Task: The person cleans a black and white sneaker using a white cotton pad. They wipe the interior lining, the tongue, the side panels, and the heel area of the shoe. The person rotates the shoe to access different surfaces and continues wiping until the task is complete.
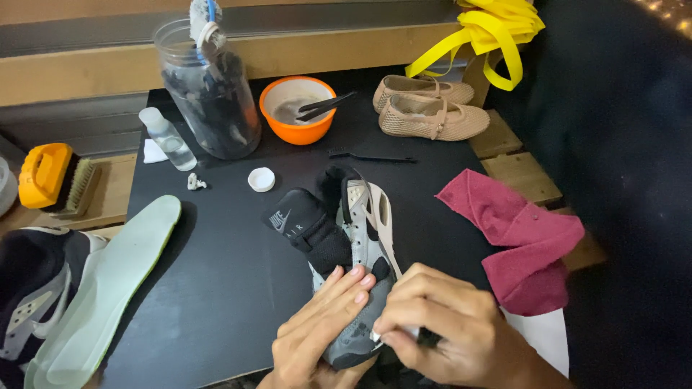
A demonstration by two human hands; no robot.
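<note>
Both hands' fingers [346,288] grip the grey sneaker [357,288] at the black mat's [216,274] near edge, beside the red cloth [526,245].

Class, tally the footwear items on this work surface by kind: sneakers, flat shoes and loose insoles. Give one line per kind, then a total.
Sneakers: 2, one grey sneaker held by the left hand and right hand, one other sneaker at far left
Flat shoes: 2, a beige pair
Insoles: 1, a pale green insole
Total: 5
</note>
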